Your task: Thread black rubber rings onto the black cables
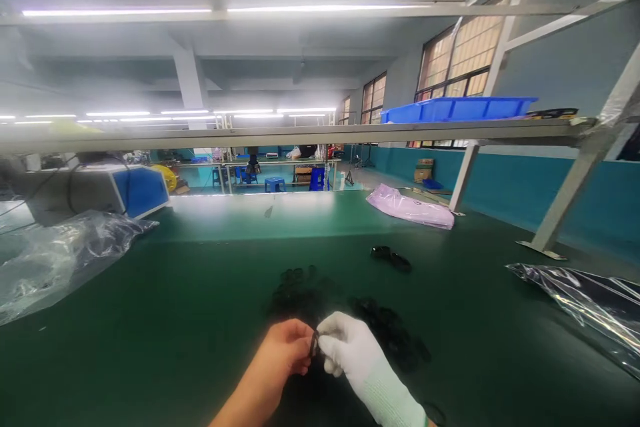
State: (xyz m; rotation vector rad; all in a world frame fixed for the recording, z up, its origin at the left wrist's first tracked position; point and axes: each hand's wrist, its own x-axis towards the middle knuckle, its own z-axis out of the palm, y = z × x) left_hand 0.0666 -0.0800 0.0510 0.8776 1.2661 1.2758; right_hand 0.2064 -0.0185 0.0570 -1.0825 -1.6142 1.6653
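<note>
Between my two hands is a small black ring-like piece (314, 344), partly covered by the fingers. My bare left hand (290, 347) pinches it from the left. From the right, my right hand (345, 347), in a white knit glove, has its thumb and fingertips closed on the same piece. Just beyond the hands lies a blurred pile of black ring-like pieces (300, 290). A second dark heap (390, 330) spreads out to the right of the glove. Farther off rests a short row of shiny black pieces (391, 258).
The green tabletop (175, 300) carries clear plastic wrapping (65, 253) at left, beside a blue-and-grey machine (115, 187). A pinkish bag (410, 207) lies at the back. Clear film (580, 300) is at right. Overhead, a shelf (280, 135) holds a blue bin (455, 109).
</note>
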